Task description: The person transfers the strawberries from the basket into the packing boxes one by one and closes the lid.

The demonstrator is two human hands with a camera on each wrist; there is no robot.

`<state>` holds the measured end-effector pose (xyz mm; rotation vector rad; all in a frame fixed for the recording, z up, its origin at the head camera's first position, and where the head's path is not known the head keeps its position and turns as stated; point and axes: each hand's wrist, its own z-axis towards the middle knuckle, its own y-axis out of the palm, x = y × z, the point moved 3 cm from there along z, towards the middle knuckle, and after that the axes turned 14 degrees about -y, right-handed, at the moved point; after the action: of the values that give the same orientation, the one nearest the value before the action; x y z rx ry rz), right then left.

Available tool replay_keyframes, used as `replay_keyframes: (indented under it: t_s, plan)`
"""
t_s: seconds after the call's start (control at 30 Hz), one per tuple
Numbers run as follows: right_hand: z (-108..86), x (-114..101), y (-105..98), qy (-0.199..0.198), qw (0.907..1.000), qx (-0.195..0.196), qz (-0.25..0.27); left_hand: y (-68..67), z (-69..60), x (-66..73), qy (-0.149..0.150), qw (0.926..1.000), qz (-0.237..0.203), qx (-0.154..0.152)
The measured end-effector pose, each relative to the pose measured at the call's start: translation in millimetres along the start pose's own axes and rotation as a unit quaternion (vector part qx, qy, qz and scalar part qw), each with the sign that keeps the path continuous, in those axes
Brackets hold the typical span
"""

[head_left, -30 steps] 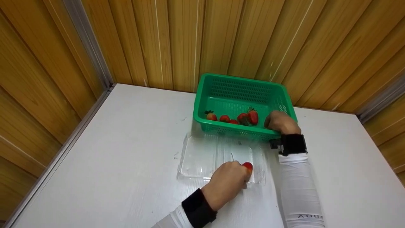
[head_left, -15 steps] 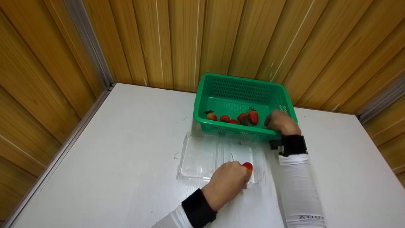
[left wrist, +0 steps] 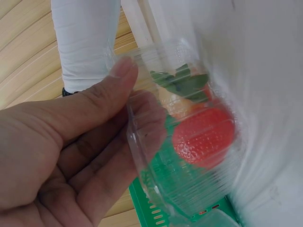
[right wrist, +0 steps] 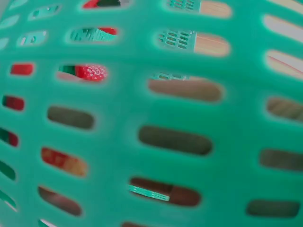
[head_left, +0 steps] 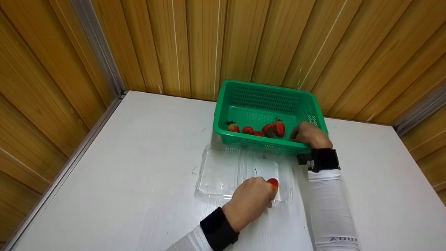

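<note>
My left hand (head_left: 251, 198) pinches the near edge of a clear plastic container (head_left: 219, 174) between thumb and fingers. Inside its right part lies a red strawberry (head_left: 273, 182), partly hidden by the hand; the left wrist view shows the strawberry (left wrist: 206, 135) through the plastic, with green leaves (left wrist: 182, 84) beside it. My right hand (head_left: 309, 134) reaches over the front rim of a green basket (head_left: 263, 87), fingers curled down inside. Through the slots in the right wrist view, a red and pale strawberry (right wrist: 64, 161) shows between its fingers; the basket wall covers most of the grip.
Several strawberries (head_left: 278, 128) lie along the front of the basket floor. The basket stands against the wood-panelled wall (head_left: 195, 52) at the back of the white table (head_left: 139, 157). A metal strip (head_left: 95, 48) runs up the left corner.
</note>
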<state>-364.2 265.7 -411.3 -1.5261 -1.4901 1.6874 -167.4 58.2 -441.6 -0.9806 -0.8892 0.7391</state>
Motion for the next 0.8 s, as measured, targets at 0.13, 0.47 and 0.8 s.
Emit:
replay_keyframes:
  t_s: [0.13,0.47,0.8]
  plan:
    - [-0.4,-0.4,-0.1,-0.012,0.9998,0.018,0.001,-0.2,-0.1,0.0,-0.002,1.0,-0.001,-0.002]
    - [0.8,0.7,0.1,-0.009,0.9986,0.051,0.007,-1.5,-1.4,-0.1,0.002,1.0,-0.001,0.006]
    - [1.2,5.8,0.0,0.008,0.9964,0.079,0.03,-0.7,-0.9,0.0,0.001,1.0,0.006,0.006]
